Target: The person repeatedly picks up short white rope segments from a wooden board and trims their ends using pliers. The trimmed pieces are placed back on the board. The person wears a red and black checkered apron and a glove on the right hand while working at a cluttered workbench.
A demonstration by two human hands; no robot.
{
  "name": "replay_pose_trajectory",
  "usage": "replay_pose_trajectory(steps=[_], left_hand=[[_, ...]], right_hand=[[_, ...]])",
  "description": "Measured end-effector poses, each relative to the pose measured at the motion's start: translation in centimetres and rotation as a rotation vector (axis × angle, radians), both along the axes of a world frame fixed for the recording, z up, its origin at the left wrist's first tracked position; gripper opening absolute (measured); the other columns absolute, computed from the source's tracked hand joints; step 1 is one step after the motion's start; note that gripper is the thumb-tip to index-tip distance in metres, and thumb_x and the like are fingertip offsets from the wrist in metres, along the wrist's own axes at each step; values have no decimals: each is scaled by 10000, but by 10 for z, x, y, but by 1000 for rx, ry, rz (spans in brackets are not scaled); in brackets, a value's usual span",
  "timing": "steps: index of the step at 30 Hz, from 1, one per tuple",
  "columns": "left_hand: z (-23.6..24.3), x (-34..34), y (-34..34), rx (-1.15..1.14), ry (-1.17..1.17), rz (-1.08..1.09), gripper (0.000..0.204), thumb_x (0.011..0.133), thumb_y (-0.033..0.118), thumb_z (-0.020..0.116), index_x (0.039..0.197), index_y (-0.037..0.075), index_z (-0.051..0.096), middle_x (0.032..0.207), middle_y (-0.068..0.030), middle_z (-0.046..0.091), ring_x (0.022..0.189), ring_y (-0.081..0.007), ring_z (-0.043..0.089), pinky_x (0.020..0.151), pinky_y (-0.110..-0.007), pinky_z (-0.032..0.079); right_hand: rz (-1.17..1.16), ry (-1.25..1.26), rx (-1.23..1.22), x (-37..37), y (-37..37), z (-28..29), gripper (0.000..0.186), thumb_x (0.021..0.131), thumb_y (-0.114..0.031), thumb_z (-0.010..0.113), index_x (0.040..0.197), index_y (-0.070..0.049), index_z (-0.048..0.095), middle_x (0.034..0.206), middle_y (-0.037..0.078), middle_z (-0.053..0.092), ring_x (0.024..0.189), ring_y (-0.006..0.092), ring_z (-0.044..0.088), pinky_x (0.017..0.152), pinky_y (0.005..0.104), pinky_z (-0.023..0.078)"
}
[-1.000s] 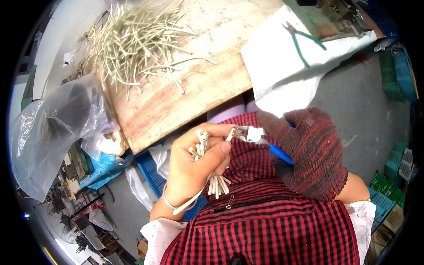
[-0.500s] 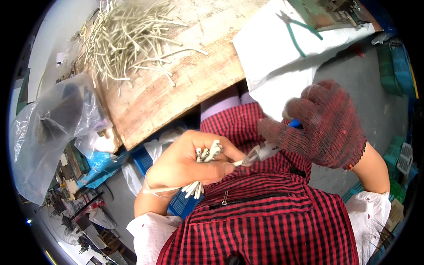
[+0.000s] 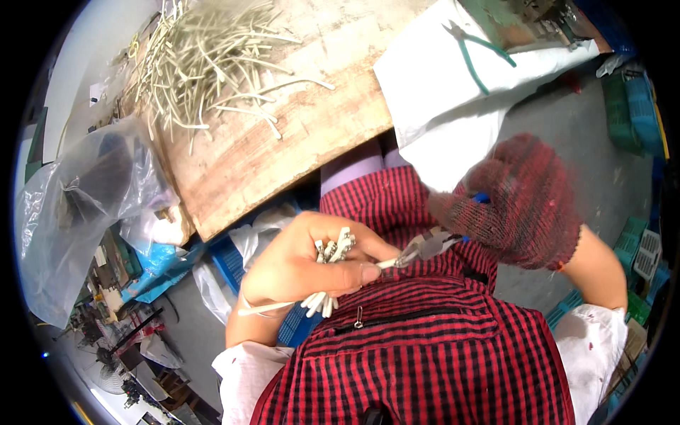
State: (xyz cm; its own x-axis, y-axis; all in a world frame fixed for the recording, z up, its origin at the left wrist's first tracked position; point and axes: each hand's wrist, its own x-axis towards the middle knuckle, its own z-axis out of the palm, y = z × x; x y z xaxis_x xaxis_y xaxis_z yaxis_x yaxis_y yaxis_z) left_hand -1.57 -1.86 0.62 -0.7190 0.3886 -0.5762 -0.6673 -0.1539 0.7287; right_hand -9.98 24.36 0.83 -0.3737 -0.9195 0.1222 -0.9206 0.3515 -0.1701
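Wire bundle (image 3: 327,273) clamped in bare left hand (image 3: 301,269); gloved right hand (image 3: 520,202) squeezing pliers (image 3: 425,249) by that thumb, could nip it.

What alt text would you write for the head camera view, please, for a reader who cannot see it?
A bare left hand holds a bundle of short white cable pieces while the gloved right hand brings blue-handled pliers to one piece. Beyond, a wooden board carries a heap of cut cables.

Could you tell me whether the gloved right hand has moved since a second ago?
Yes. The gloved right hand has shifted right and slightly down, away from the wooden board's near edge; the pliers it holds meet the left hand.
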Motion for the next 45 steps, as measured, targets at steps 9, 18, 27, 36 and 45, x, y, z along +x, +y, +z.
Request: replay_pose_trajectory(steps=[9, 18, 27, 36, 45], left_hand=[[-2, -1, -3, -58, 5, 36, 245, 744, -108, 634, 984, -137, 673, 633, -56, 604, 482, -52, 464, 445, -190, 301], [-10, 8, -30, -556, 676, 168, 171, 864, 39, 657, 1032, 10, 666, 783, -73, 667, 705, -151, 653, 609, -291, 504], [-87, -113, -133, -1768, 983, -17, 163, 818, 134, 647, 970, 85, 681, 780, -184, 671, 724, -384, 647, 642, -465, 505], [-48, -128, -79, -1534, 1081, -219, 200, 810, 177, 712, 939, 40, 643, 796, -185, 653, 753, -390, 632, 662, -434, 491], [-3, -34, -56, -742, 792, 309, 558, 807, 2, 565, 1353, -36, 459, 685, -46, 596, 560, -134, 567, 526, -244, 446]], right_hand=[[-36, 151, -29, 5, -9, -7, 381, 638, -201, 732, 1019, -191, 711, 723, 18, 579, 619, 200, 543, 573, 345, 398], [-439, -545, -288, 24, 4, -51, 432, 714, -97, 719, 1138, -101, 636, 918, 118, 661, 843, 294, 627, 731, 401, 501], [-563, -569, -324, 46, 10, -65, 413, 777, -140, 717, 1176, -97, 617, 909, 124, 633, 834, 307, 620, 744, 396, 508], [-636, -671, -346, 40, 14, -64, 468, 774, -143, 728, 1215, -67, 590, 1032, 156, 668, 892, 299, 660, 785, 383, 529], [-817, -1551, -658, 45, 3, -70, 449, 847, -97, 680, 1281, -53, 574, 1115, 136, 664, 1006, 245, 647, 872, 329, 514]])
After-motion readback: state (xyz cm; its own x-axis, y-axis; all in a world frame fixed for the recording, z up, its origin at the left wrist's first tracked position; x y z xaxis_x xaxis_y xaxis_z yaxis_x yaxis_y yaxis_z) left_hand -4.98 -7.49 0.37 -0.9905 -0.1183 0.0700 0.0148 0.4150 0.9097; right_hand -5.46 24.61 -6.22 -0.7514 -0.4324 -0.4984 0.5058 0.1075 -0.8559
